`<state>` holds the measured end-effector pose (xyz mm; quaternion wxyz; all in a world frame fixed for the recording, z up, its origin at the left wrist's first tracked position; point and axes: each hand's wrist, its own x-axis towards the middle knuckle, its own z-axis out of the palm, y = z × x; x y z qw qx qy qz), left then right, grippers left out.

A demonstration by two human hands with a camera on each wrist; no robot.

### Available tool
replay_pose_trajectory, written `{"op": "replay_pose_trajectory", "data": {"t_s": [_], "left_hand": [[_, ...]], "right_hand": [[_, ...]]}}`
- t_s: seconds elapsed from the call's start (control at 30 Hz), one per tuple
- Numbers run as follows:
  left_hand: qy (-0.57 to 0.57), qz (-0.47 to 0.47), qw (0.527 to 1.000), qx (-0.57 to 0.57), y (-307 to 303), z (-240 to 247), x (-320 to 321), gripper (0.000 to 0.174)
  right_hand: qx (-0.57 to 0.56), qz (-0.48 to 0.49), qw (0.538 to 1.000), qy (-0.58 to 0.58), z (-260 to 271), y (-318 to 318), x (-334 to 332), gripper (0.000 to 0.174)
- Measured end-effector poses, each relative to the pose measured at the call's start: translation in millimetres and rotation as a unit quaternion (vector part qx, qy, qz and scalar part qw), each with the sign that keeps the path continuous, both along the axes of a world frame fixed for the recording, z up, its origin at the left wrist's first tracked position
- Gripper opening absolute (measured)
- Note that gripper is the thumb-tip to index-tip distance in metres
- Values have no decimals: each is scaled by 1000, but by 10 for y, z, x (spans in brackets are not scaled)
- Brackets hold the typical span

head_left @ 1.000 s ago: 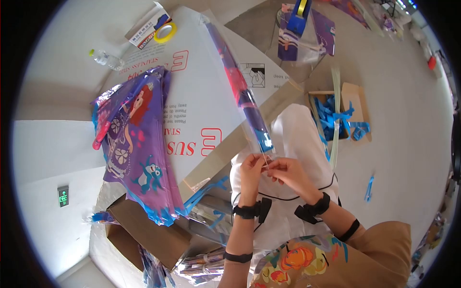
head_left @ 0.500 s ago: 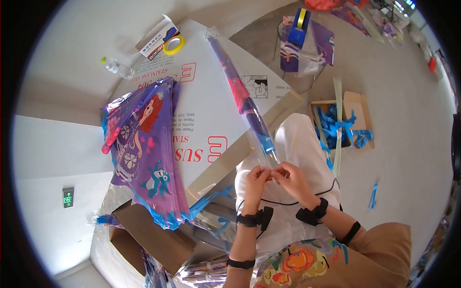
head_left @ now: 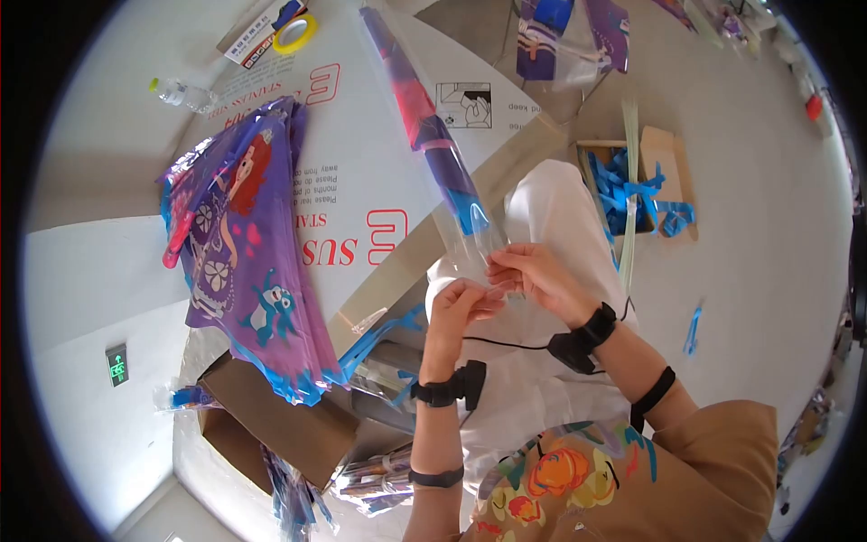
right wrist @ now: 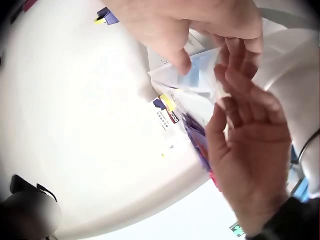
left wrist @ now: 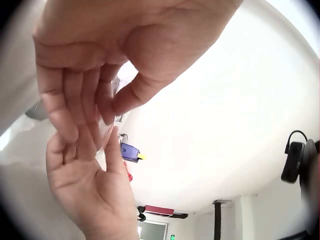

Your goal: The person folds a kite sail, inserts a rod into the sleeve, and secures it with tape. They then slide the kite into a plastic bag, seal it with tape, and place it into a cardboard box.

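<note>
A long clear plastic sleeve [head_left: 461,248] holds a rolled purple, pink and blue printed sheet [head_left: 442,163], its near part over the lap. At the sleeve's near end the right hand [head_left: 542,278] pinches the clear film on the right side. The left hand [head_left: 452,318] holds its lower edge, fingertips close to the right hand's. In the left wrist view, clear film shows between the left hand [left wrist: 135,45] and the right hand [left wrist: 95,195]. The right wrist view shows the film [right wrist: 200,75] spread beside the right hand's thumb, above the left hand [right wrist: 252,155].
Left on the printed board [head_left: 361,181] lies a stack of purple printed sheets [head_left: 244,244]. Yellow tape [head_left: 294,33] and a bottle [head_left: 185,96] are behind it. A box of blue strips [head_left: 623,194] is at right, a brown carton [head_left: 280,420] lower left.
The hands have drawn slightly apart from their close pinch at the sleeve's end, the left lower and the right higher. The clear end looks wider. The head view has shifted.
</note>
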<state>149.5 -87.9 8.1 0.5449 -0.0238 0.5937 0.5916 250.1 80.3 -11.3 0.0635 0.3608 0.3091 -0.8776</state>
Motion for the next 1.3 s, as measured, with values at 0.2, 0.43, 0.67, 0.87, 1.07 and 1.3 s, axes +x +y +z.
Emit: {"op": "replay_pose_trajectory", "data": {"t_s": [0.2,0.43,0.67,0.87,1.07,1.3], "left_hand": [[569,-8,811,-134,13,329,66,16],[621,-127,773,5,181,234,-5,19],[644,-134,753,23,216,299,-69,21],[644,-143,751,24,208,339,-83,21],[621,-150,769,28,183,294,-128,20],[445,-99,887,79,133,430,-108,14]], "right_hand": [[193,98,976,-24,109,2,-171,27],[316,64,946,15,189,-115,-194,41],[324,69,942,52,362,-46,-216,61],[286,126,948,55,399,45,-201,35],[268,93,947,150,301,84,-172,22],[494,135,839,184,412,143,-177,14]]}}
